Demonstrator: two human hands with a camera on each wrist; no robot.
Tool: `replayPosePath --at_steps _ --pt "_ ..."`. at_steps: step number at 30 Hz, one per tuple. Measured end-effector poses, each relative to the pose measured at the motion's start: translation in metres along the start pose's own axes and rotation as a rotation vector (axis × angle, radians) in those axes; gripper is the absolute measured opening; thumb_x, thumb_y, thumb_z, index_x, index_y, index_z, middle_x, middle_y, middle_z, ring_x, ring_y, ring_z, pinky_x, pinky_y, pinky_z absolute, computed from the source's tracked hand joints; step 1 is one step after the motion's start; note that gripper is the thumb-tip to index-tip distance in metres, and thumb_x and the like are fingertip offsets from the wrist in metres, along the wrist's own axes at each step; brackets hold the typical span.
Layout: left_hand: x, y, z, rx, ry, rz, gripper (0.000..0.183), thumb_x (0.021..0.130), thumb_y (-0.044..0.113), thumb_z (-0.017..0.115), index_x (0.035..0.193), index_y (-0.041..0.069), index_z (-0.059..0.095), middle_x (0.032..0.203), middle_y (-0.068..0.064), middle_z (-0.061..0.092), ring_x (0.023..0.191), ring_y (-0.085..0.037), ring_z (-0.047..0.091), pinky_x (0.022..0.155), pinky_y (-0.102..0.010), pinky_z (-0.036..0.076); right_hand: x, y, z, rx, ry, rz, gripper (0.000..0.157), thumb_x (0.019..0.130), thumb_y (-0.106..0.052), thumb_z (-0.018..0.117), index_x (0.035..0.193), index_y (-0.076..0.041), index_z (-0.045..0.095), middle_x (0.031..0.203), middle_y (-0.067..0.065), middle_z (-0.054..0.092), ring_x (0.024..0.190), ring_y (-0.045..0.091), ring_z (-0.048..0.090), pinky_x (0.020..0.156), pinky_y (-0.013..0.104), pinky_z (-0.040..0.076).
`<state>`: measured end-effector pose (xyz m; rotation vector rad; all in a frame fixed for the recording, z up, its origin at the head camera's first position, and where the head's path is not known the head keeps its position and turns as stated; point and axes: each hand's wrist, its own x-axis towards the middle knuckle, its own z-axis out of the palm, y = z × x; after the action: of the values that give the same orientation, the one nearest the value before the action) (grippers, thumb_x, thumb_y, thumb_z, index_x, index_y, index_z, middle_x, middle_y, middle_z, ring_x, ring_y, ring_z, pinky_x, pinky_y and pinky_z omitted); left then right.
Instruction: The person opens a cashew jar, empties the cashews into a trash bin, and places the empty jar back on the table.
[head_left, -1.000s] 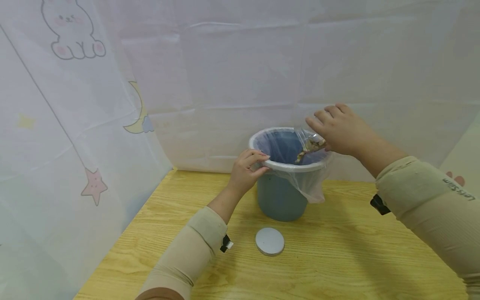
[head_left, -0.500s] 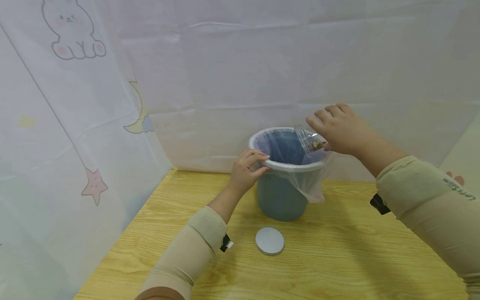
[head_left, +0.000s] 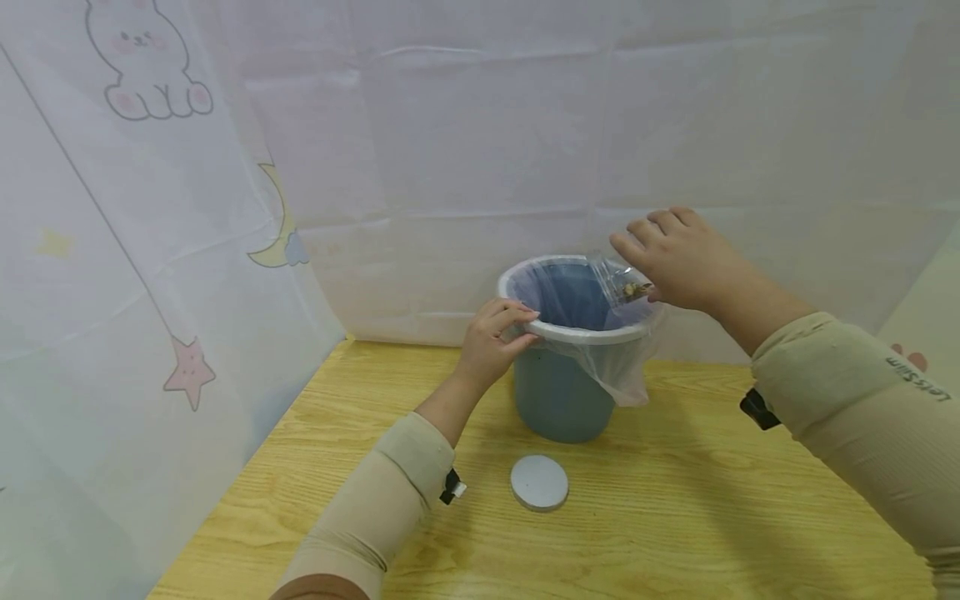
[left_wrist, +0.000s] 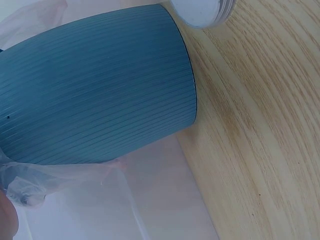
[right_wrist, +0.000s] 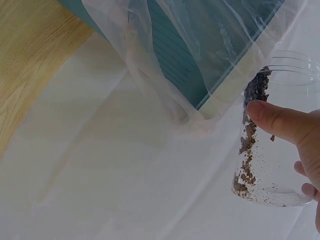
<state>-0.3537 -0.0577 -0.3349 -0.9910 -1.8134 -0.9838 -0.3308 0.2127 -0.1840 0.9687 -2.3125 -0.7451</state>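
Note:
My left hand [head_left: 489,343] grips the white rim of a blue-grey trash bin [head_left: 562,400], thumb outside and fingers over the edge. A thin translucent bin liner [head_left: 628,382] lines the bin and hangs over its right side. Over the bin's right rim, my right hand [head_left: 684,260] holds a clear jar [head_left: 619,283] tipped on its side, its mouth toward the opening. In the right wrist view, dark brown crumbly bits [right_wrist: 247,162] cling along one inner wall of the jar, with the thumb pressed on the outside. The bin's bottom inside is hidden.
A round whitish lid [head_left: 539,482] lies flat on the wood-grain table [head_left: 645,517] in front of the bin. Behind the table hangs a pale sheet [head_left: 480,150], with a printed sheet [head_left: 112,208] on the left.
One second ago brown bits were spilling from the jar's mouth into the bin. By half a second ago the spilling had stopped, and a few bits show inside the jar. Both hands stay almost still.

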Motion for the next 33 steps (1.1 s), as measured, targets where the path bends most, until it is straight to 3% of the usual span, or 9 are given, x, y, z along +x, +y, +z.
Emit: replayPosePath --at_steps 13,33 --pt "0.0004 0.0024 -0.0005 -0.011 0.004 -0.006 0.026 0.069 0.008 0.078 0.094 0.006 0.071 0.097 -0.005 0.063 0.097 -0.017 0.056 0.088 -0.024 0.044 -0.0003 -0.0005 0.0001 -0.025 0.045 -0.027 0.092 0.058 -0.033 0.085 0.132 -0.004 0.038 0.125 0.025 0.044 0.114 0.045 0.04 0.095 0.058 0.03" --pt "-0.0004 0.0004 0.0013 -0.013 0.003 0.006 0.026 0.07 0.01 0.078 0.095 0.008 0.071 0.098 -0.004 0.063 0.097 -0.017 0.056 0.088 -0.024 0.044 0.0009 -0.0025 -0.0017 -0.052 0.046 -0.048 0.093 0.057 -0.03 0.086 0.133 -0.005 0.038 0.129 0.024 0.042 0.118 0.044 0.037 0.099 0.057 0.027"
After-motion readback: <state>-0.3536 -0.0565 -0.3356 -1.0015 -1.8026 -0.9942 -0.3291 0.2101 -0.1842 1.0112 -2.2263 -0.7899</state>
